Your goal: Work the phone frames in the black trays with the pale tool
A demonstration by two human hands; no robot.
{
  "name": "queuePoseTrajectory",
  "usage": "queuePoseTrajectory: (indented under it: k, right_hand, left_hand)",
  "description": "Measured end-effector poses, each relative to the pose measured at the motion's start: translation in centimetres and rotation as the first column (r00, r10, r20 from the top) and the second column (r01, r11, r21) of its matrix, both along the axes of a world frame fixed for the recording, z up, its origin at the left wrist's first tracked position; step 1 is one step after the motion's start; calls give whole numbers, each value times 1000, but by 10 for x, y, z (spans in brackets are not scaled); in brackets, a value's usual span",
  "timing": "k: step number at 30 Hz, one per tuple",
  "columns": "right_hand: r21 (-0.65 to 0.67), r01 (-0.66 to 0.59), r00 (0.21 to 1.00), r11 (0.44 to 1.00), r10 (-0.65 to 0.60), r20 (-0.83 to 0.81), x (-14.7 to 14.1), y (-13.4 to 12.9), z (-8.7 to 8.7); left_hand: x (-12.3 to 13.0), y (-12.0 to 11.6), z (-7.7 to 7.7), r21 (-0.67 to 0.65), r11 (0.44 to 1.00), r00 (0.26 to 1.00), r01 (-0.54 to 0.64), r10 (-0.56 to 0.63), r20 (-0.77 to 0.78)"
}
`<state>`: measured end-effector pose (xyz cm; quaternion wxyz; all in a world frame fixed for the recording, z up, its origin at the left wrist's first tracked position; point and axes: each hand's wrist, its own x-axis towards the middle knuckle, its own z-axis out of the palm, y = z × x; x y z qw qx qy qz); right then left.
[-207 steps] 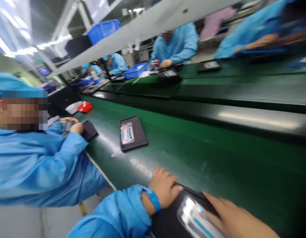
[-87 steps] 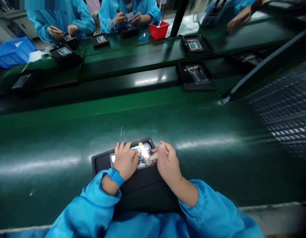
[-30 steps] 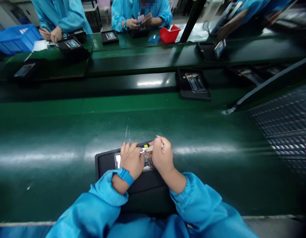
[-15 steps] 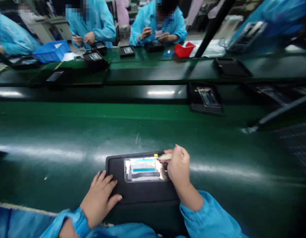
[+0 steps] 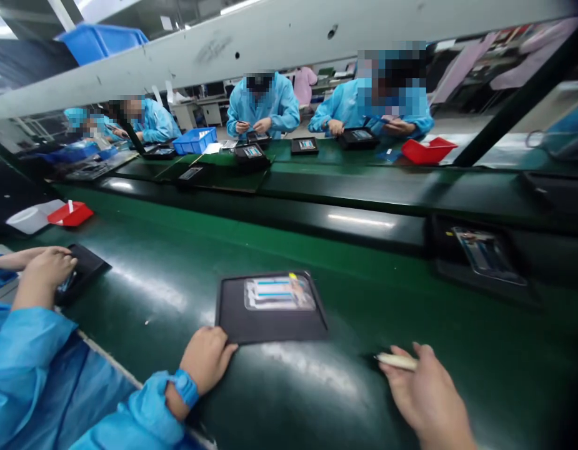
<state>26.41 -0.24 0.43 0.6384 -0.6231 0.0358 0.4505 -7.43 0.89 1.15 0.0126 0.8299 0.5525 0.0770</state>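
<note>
Head view, left hand (image 5: 205, 359) half-curled, pinching black tray (image 5: 233, 315) at near left corner, phone part (image 5: 272, 295) lying inside, tray resting on green bench (image 5: 312, 381), right hand (image 5: 429, 390) loosely curled, holding pale stick (image 5: 399, 362).

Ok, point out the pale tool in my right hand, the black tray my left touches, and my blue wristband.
Pale tool (image 5: 397, 361): head view, mid-handle.
Black tray (image 5: 270, 327): head view, bare floor.
Blue wristband (image 5: 186, 387): head view, outer face.

Matt black rectangular plastic tray (image 5: 242, 328), smooth glossy green worktop (image 5: 363, 312)
Smooth red plastic bin (image 5: 428, 152); creased blue cloth sleeve (image 5: 129, 417).
</note>
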Motion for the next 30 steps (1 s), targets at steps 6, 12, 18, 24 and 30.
queuePoseTrajectory:
  k: [6, 12, 18, 24, 30]
  right_hand:
    - [47, -61, 998, 997, 59, 33, -7, -2, -2]
    - [74, -83, 996, 994, 80, 46, -7, 2, -7]
    - [10, -109, 991, 994, 108, 76, -11, 8, 2]
    - [-228, -173, 795, 958, 273, 542, 26, 48, 5]
    - [-443, -45, 512, 895, 401, 760, 91, 89, 14]
  left_hand:
    - [-24, 62, 20, -146, 666, 677, -731, 734, -41]
    - [-60, 86, 19, -120, 568, 577, -814, 815, -54]
    - [-54, 87, 4, -10, 682, 681, -731, 729, -72]
    - [-18, 83, -32, 34, 972, 953, -233, 236, -188]
    - [7, 84, -35, 126, 975, 954, -186, 209, -213]
